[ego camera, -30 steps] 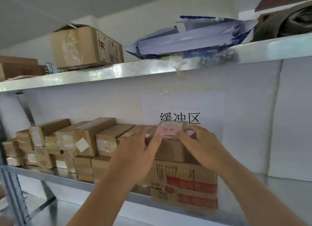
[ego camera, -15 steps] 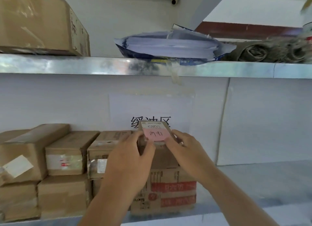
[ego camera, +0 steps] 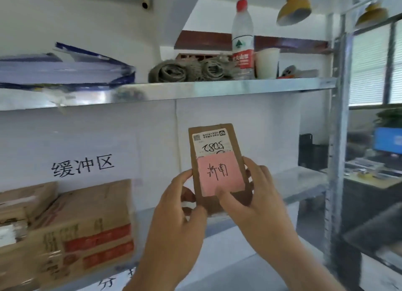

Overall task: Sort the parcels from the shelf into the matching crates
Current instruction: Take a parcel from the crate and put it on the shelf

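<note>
A small brown cardboard parcel (ego camera: 214,147) with a white shipping label and a pink handwritten sticker is held upright in front of the shelf's white back panel. My left hand (ego camera: 178,221) grips its lower left edge. My right hand (ego camera: 250,199) grips its lower right side, thumb on the pink sticker. More cardboard parcels (ego camera: 71,223) are stacked on the metal shelf (ego camera: 300,180) at lower left. No crates are in view.
The upper shelf (ego camera: 217,88) carries a stack of papers (ego camera: 65,69), rolled cloth (ego camera: 187,70), a water bottle (ego camera: 242,38) and a white cup (ego camera: 267,62). A metal upright (ego camera: 339,138) stands at right. Beyond it are a desk (ego camera: 369,182) and a blue monitor (ego camera: 388,141).
Both hands have lifted the parcel off the stack and raised it, with its labelled face turned toward me. The view has swung to the right, and the parcel stack now lies at lower left.
</note>
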Demonstrator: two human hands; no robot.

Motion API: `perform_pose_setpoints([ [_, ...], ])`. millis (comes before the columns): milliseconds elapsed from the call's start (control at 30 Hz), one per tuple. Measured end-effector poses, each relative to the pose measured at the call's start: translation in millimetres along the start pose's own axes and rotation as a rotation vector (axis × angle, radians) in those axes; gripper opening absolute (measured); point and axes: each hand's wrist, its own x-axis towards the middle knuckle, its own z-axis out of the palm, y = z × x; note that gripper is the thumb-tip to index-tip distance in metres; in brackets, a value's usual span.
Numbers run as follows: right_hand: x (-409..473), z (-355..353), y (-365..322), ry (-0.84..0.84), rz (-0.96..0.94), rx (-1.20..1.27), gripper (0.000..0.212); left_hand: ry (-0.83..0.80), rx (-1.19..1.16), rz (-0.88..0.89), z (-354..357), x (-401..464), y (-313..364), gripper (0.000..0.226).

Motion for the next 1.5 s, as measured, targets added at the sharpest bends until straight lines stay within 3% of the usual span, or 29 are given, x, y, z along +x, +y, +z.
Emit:
perform_pose_setpoints([
  [167, -27.3, -142.7, 76.6, 0.138, 0.144, -0.289, 0.116, -0.16, -0.064, 0.027, 154.7, -28.5, 47.2, 0.075],
  [233, -38.9, -194.4, 106.2, 0.16, 0.246, -0.37, 0.129, -0.241, -0.091, 0.042, 214.4, -40.6, 61.3, 0.079],
  [400, -66.8, -291.6, 176.9, 0.238, 0.398, -0.478, 0.124, -0.449, -0.147, 0.035, 332.8, -59.2, 91.4, 0.07],
  [600, -72.7, -364.6, 228.9, 0.35, 0.557, -0.513, 0.125, -0.663, -0.216, 0.076, 418.5, -39.1, 109.3, 0.066],
  [833, -53.8, -408.9, 285.0, 0.495, 0.691, -0.609, 0.116, -0.672, -0.309, 0.099, 501.7, 19.6, 88.8, 0.052],
  [1033, -12.3, -407.3, 355.2, 0.531, 0.806, -0.702, 0.119, -0.753, -0.393, 0.091, 577.2, 100.2, 35.0, 0.046],
  [1233, 26.9, -400.3, 428.7, 0.326, 0.88, -0.742, 0.12, -0.855, -0.411, 0.068, 635.2, 159.0, -4.7, 0.036],
  [1500, 27.5, -401.8, 544.6, -0.302, 0.937, -0.808, 0.108, -0.865, -0.425, 0.065, 690.9, 182.8, -40.2, 0.039],
])
